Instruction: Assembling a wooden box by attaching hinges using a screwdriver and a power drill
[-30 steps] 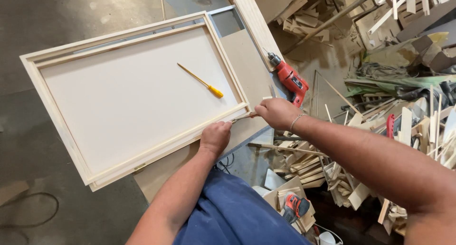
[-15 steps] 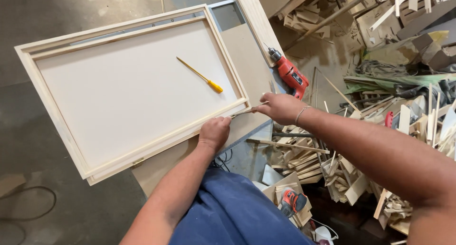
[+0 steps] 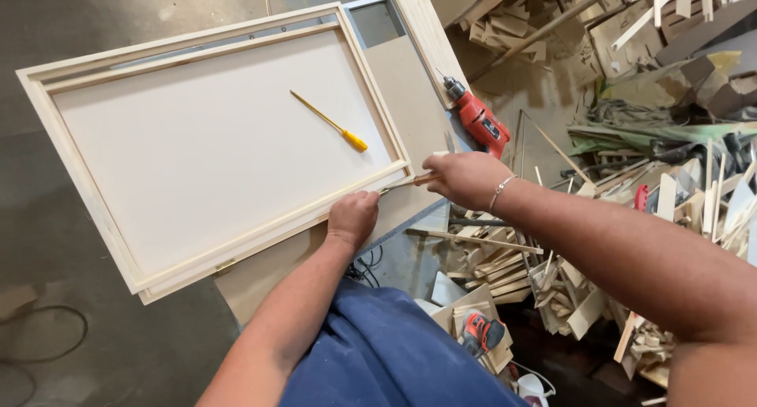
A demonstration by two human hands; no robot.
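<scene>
A pale wooden frame (image 3: 75, 182) with a white back panel lies flat on a board. My left hand (image 3: 353, 216) is closed and presses on the frame's near edge by its right corner. My right hand (image 3: 464, 178) grips a wooden-handled tool (image 3: 406, 183) whose thin metal tip points at that same edge, just beside my left hand. A yellow-handled screwdriver (image 3: 331, 122) rests loose on the white panel.
A red power drill (image 3: 478, 121) lies on the board to the right of the frame. Heaps of wood offcuts (image 3: 552, 273) fill the floor on the right. A second red tool (image 3: 481, 332) sits low among scraps. A dark cable (image 3: 47, 312) runs over the grey floor at left.
The view has shifted a little. My right hand has slid slightly toward the frame's corner with the tool; my left hand stays on the near edge.
</scene>
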